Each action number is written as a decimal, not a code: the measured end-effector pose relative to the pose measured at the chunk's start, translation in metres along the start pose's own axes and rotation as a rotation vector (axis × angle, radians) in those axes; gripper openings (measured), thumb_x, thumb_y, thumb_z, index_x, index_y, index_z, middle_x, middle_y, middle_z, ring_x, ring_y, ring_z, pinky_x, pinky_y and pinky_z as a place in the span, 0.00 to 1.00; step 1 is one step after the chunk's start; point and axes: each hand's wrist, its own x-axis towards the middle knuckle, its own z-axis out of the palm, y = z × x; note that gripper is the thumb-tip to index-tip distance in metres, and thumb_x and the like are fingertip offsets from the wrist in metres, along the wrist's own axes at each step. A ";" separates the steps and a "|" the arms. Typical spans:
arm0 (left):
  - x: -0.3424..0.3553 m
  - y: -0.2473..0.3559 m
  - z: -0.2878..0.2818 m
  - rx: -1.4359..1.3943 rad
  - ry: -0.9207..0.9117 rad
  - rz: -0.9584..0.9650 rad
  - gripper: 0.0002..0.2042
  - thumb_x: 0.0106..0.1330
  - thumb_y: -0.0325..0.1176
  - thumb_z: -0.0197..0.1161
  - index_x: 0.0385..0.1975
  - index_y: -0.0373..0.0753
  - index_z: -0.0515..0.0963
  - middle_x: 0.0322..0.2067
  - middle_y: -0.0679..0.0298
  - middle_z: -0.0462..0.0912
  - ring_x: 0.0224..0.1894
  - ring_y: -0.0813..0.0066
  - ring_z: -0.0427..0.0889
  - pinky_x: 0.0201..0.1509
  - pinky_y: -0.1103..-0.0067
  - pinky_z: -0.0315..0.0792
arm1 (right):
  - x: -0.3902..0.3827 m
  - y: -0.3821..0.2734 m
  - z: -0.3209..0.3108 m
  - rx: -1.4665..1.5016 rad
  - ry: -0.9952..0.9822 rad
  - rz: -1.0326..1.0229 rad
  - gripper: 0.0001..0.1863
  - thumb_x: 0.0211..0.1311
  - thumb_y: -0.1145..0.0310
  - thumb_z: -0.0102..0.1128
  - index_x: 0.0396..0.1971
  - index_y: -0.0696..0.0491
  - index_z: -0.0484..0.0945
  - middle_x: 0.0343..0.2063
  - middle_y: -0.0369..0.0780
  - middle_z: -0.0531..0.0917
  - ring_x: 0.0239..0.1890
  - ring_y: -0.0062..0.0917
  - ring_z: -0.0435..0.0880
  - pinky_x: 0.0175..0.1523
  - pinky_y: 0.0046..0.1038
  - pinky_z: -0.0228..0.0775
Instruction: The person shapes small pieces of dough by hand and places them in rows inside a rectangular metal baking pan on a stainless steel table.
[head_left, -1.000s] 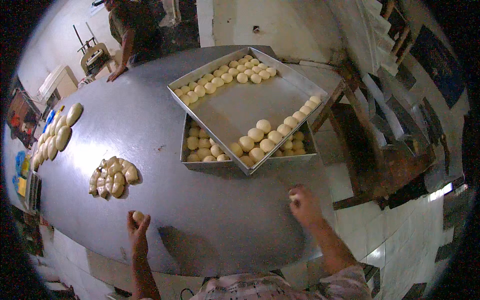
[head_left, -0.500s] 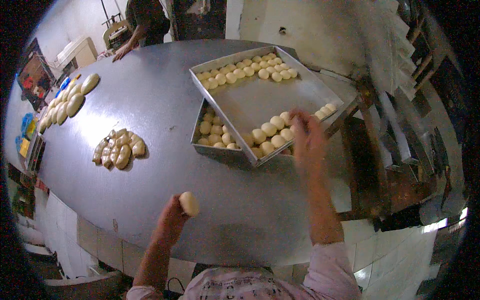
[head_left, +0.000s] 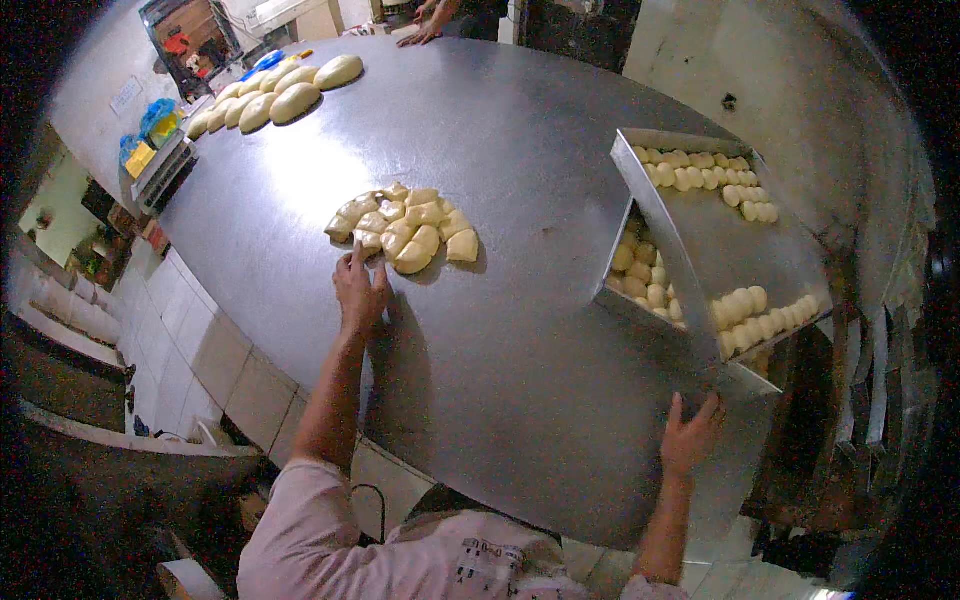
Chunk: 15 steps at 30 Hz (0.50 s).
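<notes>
A cluster of cut dough pieces [head_left: 408, 232], pale and glossy, lies bunched on the metal table [head_left: 520, 330]. My left hand [head_left: 360, 290] reaches to its near edge, thumb and fingers apart, the fingertips at or just short of the closest pieces; contact cannot be made out. Farther right, my right hand [head_left: 690, 435] is open over the table, holding nothing, beside the near corner of the trays. The upper metal tray [head_left: 760, 245] carries rows of round dough balls [head_left: 682, 178] at its far and near ends. It rests askew over a lower tray [head_left: 640, 308], also with dough balls.
Large oval dough lumps [head_left: 295, 103] sit at the far left of the table, near a scale-like metal box [head_left: 165, 172]. At the far edge another person's hand [head_left: 420, 37] rests on the table. Metal racks [head_left: 865, 380] stand at the right.
My view has swung left. The dough ball that my left hand held is gone from it, and that hand is now at the dough cluster. My right hand has drawn back from the upper tray.
</notes>
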 end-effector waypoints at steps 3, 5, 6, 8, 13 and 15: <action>0.028 -0.012 0.022 0.074 -0.075 -0.100 0.31 0.54 0.35 0.59 0.59 0.41 0.56 0.50 0.47 0.62 0.52 0.49 0.61 0.55 0.60 0.58 | -0.043 -0.034 -0.001 0.234 -0.202 -0.083 0.18 0.57 0.65 0.51 0.44 0.60 0.68 0.45 0.48 0.70 0.51 0.45 0.65 0.55 0.43 0.54; 0.040 -0.004 0.025 0.108 -0.036 -0.120 0.33 0.54 0.35 0.58 0.61 0.42 0.54 0.50 0.47 0.62 0.52 0.48 0.61 0.55 0.59 0.58 | -0.071 -0.010 -0.010 0.195 -0.227 -0.204 0.17 0.57 0.65 0.51 0.42 0.60 0.68 0.44 0.48 0.71 0.51 0.45 0.65 0.55 0.43 0.54; 0.047 -0.033 0.036 0.212 0.098 0.011 0.34 0.53 0.34 0.59 0.61 0.44 0.53 0.50 0.49 0.63 0.53 0.50 0.61 0.54 0.58 0.60 | -0.072 0.020 -0.010 0.058 -0.138 -0.248 0.16 0.56 0.65 0.52 0.41 0.59 0.69 0.43 0.48 0.71 0.50 0.45 0.65 0.55 0.43 0.55; 0.056 -0.027 0.042 0.184 0.009 -0.017 0.34 0.52 0.34 0.59 0.61 0.44 0.53 0.51 0.51 0.63 0.53 0.51 0.62 0.53 0.59 0.62 | -0.052 0.074 0.009 -0.091 0.015 -0.063 0.16 0.55 0.66 0.54 0.40 0.58 0.69 0.42 0.48 0.72 0.49 0.45 0.66 0.55 0.43 0.56; 0.042 -0.085 0.042 -0.309 -0.017 -0.008 0.19 0.56 0.30 0.54 0.49 0.39 0.65 0.40 0.50 0.73 0.44 0.51 0.71 0.47 0.64 0.66 | 0.008 0.008 0.041 0.064 -0.158 0.081 0.15 0.52 0.66 0.57 0.39 0.58 0.72 0.41 0.48 0.75 0.47 0.42 0.71 0.52 0.40 0.62; 0.013 -0.042 0.024 -0.246 -0.101 0.025 0.11 0.59 0.30 0.51 0.41 0.36 0.69 0.35 0.50 0.74 0.39 0.50 0.73 0.43 0.64 0.66 | -0.040 0.015 0.023 0.057 -0.021 -0.248 0.16 0.52 0.65 0.58 0.38 0.59 0.73 0.39 0.49 0.76 0.44 0.40 0.74 0.48 0.36 0.66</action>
